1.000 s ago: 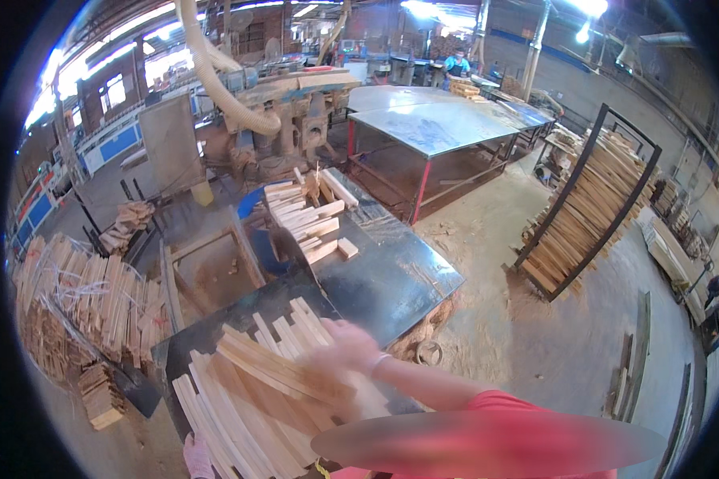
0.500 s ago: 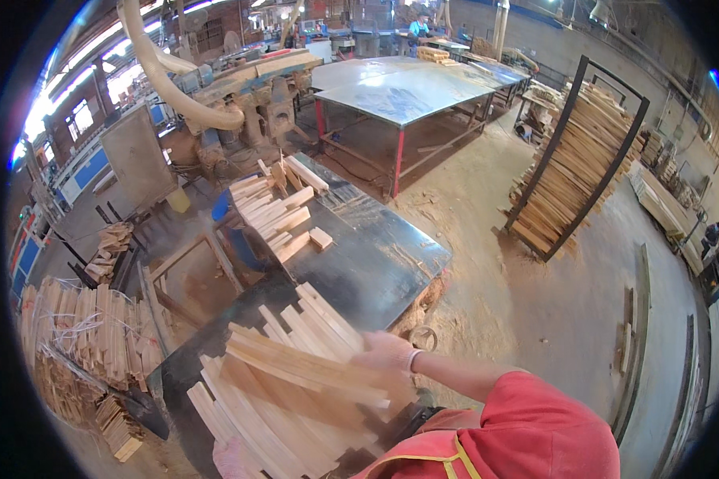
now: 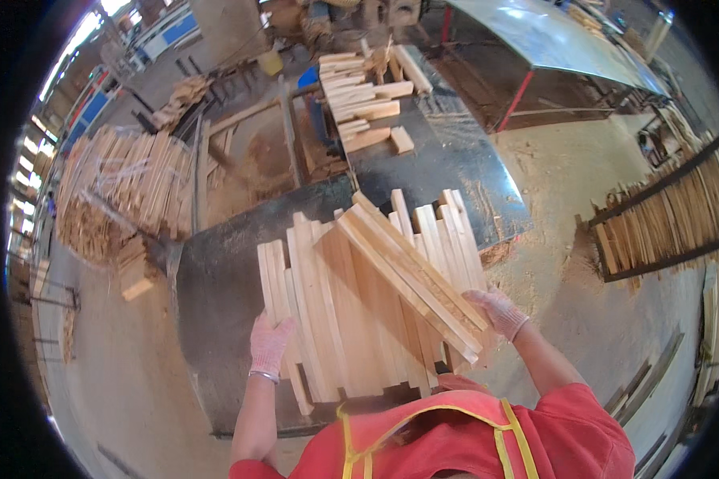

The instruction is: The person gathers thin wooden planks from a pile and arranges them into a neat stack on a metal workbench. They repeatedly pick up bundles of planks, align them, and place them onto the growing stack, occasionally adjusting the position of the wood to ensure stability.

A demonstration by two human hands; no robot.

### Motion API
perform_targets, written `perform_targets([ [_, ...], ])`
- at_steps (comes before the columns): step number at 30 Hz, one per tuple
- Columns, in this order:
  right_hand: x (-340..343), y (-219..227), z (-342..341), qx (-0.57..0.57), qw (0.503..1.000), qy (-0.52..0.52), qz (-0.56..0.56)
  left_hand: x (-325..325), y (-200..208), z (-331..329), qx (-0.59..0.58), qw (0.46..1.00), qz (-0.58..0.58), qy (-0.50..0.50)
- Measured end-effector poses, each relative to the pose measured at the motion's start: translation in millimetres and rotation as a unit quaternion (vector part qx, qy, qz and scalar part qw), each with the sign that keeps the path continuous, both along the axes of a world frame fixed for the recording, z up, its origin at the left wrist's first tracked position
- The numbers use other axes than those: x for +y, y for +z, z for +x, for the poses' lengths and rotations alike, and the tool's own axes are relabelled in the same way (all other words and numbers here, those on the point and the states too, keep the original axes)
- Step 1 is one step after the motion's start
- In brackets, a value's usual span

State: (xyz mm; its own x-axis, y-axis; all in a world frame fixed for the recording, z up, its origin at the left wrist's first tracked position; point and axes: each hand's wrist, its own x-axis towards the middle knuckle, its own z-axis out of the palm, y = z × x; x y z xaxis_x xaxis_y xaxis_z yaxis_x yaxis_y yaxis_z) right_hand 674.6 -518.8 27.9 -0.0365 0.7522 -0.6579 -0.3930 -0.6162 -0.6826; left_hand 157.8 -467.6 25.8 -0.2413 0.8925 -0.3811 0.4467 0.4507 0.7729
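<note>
A side-by-side row of pale wooden strips (image 3: 327, 303) lies on the dark metal table (image 3: 216, 287) in front of me, their ends uneven. Across the row's right part, a couple of strips (image 3: 411, 279) rest slantwise on top. At the left edge of the row is my left hand (image 3: 271, 345), in a whitish-pink knit glove, closed against the outermost strips. My right hand (image 3: 497, 313), gloved alike, grips at the right edge, beside the near end of the slanting strips. Its fingertips are partly hidden by the wood.
Shorter wood pieces (image 3: 367, 104) lie at the table's far end. A strapped bundle of strips (image 3: 128, 191) stands at left, near a wooden frame (image 3: 287, 136). On the right is a black rack (image 3: 667, 180) full of strips. A metal-topped table (image 3: 551, 40) stands beyond.
My view has swung left and down. The slanting strips, blurred before, now lie still across the row. My right hand has moved to the row's right edge; the left remains at its left side.
</note>
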Motion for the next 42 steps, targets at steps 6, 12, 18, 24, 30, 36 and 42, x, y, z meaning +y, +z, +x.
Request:
perform_targets([
  [6,-6.4,-35.3,76.3,0.059,0.995,0.052,-0.059,-46.1,28.8,66.6,0.047,0.999,-0.009,-0.001],
  [12,-33.7,-45.6,105.0,0.078,0.987,0.024,-0.141,-46.5,43.8,93.9,-0.319,0.938,-0.089,0.104],
  [18,-60.7,-27.3,83.0,0.073,0.997,-0.011,-0.016,-57.5,26.8,82.6,-0.359,0.933,-0.035,0.02],
  [24,-117.9,-27.3,120.1,0.077,0.988,-0.1,0.087,-17.3,111.9,159.8,-0.266,0.957,-0.068,-0.088],
  [30,-203.2,48.5,168.0,0.081,0.958,-0.2,0.19,18.8,158.0,225.0,-0.32,0.895,-0.184,-0.251],
  [36,-353.8,83.1,239.5,-0.009,0.914,-0.34,0.221,-35.5,180.3,394.8,-0.262,0.893,-0.07,-0.358],
  [42,-520.6,69.6,351.5,0.041,0.843,-0.466,0.266,-130.4,172.3,607.0,-0.229,0.849,0.031,-0.475],
])
